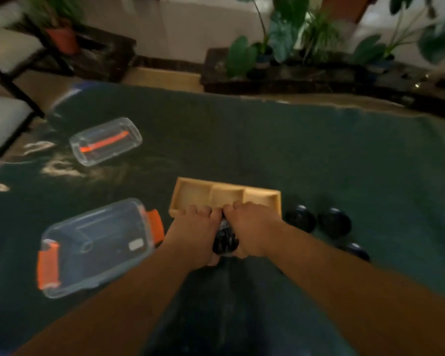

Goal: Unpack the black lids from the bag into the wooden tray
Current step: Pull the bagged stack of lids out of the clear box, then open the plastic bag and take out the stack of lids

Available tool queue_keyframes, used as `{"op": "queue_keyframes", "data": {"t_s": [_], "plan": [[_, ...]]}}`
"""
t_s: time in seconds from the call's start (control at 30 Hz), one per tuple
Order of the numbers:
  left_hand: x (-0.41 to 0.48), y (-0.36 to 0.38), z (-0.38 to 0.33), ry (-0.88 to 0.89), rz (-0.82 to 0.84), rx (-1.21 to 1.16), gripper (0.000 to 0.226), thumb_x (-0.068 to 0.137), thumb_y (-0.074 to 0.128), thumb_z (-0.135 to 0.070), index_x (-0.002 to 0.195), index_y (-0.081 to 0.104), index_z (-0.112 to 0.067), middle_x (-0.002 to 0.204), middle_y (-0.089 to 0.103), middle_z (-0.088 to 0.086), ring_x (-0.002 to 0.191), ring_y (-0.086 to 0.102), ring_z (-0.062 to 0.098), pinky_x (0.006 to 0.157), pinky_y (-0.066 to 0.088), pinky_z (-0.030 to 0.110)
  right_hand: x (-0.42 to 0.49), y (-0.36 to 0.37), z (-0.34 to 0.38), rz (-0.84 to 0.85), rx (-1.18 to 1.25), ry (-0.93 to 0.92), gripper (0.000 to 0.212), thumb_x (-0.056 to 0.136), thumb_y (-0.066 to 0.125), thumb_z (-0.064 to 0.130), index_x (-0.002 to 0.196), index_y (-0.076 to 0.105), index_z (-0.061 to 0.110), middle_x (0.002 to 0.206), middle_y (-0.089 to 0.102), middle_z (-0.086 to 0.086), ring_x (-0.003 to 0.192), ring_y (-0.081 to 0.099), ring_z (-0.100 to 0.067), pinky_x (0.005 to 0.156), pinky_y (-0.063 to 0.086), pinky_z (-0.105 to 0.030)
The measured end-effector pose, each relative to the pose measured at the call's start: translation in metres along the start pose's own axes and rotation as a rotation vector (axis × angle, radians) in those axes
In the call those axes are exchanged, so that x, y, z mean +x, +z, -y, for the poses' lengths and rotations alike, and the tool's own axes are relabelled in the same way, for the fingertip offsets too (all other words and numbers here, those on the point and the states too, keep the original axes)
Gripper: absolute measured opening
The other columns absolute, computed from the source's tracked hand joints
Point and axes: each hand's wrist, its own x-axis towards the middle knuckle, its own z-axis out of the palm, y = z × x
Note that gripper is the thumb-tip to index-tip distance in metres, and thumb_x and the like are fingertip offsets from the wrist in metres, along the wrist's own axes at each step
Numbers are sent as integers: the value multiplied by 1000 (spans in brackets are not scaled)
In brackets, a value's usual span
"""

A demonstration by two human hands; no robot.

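Both hands, left hand (195, 227) and right hand (249, 224), pinched the small shiny black plastic bag (225, 240) closed-fisted. The empty three-compartment wooden tray (276, 201) sat at twelve o'clock. A hard tear could probably scatter lids across the dark green cloth (319, 150).

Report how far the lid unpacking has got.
Done: nothing in the wooden tray; its three compartments look bare. In hand: left hand and right hand both grip the bag of black lids in front of the tray. Left: opening it and moving the lids across. Three dark round objects lie on the cloth; too blurred to identify.
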Motion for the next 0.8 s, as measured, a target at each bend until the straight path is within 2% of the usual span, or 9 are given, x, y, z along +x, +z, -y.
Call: {"op": "queue_keyframes", "data": {"t_s": [0.13, 0.2, 0.43, 0.53, 0.6, 0.63, 0.67, 0.73, 0.8], "plan": [[-2, 68, -55, 91, 128, -11, 90, 65, 75, -57, 142, 44, -24, 131, 63, 2, 111, 60, 30, 92, 53, 45, -35, 89, -23, 130, 64, 43, 80, 67, 90, 42, 130, 49, 16, 123, 60, -8, 109, 64, -31, 87, 54, -43], [-5, 90, -66, 82, 157, -9, 91, 67, 75, -56, 145, 43, -23, 133, 62, 3, 112, 60, 31, 95, 52, 46, -39, 116, -24, 144, 72, 35, 81, 67, 90, 41, 131, 48, 15, 125, 59, -9, 110, 63, -32, 87, 54, -45], [4, 103, -65, 124, 138, 55, 95, 70, 79, -58, 149, 40, -23, 140, 58, 5, 121, 55, 31, 104, 49, 49, -39, 142, -26, 76, 141, 117, 84, 66, 92, 44, 131, 47, 16, 122, 58, -7, 109, 63, -29, 86, 55, -43], [12, 100, -61, 156, 53, 193, 106, 81, 77, -60, 165, 20, -27, 170, 31, 11, 153, 29, 38, 122, 24, 62, -47, 151, -8, 45, 366, 418, 91, 68, 89, 59, 133, 44, 14, 128, 59, -9, 116, 63, -30, 90, 55, -42], [11, 97, -61, 154, -17, 217, 108, 87, 75, -56, 168, 9, -30, 179, 4, 14, 161, 4, 42, 126, 2, 68, -50, 157, 9, 57, 665, 642, 99, 71, 83, 68, 139, 40, 10, 132, 59, -14, 121, 64, -34, 92, 55, -43], [9, 95, -62, 171, -41, 210, 106, 87, 76, -54, 168, 10, -33, 179, 1, 14, 161, 1, 43, 126, -1, 68, -50, 160, 16, 75, 832, 718, 100, 74, 80, 69, 141, 37, 8, 133, 61, -16, 121, 64, -36, 92, 56, -44], [4, 93, -63, 202, -56, 202, 102, 87, 77, -50, 167, 16, -35, 179, 7, 16, 160, 7, 44, 126, 3, 68, -50, 160, 21, 101, 988, 769, 98, 77, 78, 67, 141, 35, 7, 133, 62, -16, 119, 66, -36, 92, 57, -44], [-6, 90, -61, 267, -105, 149, 90, 82, 84, -39, 161, 41, -33, 167, 39, 20, 148, 39, 45, 120, 33, 65, -51, 158, 26, 148, 1186, 818, 92, 82, 71, 63, 143, 32, 6, 132, 65, -16, 112, 68, -33, 91, 58, -45], [-15, 93, -53, 300, -179, 63, 78, 75, 89, -30, 148, 62, -28, 139, 65, 18, 119, 63, 39, 97, 57, 55, -53, 154, 26, 134, 1180, 798, 86, 83, 61, 65, 144, 39, 8, 132, 64, -15, 112, 66, -31, 89, 55, -42]]}}
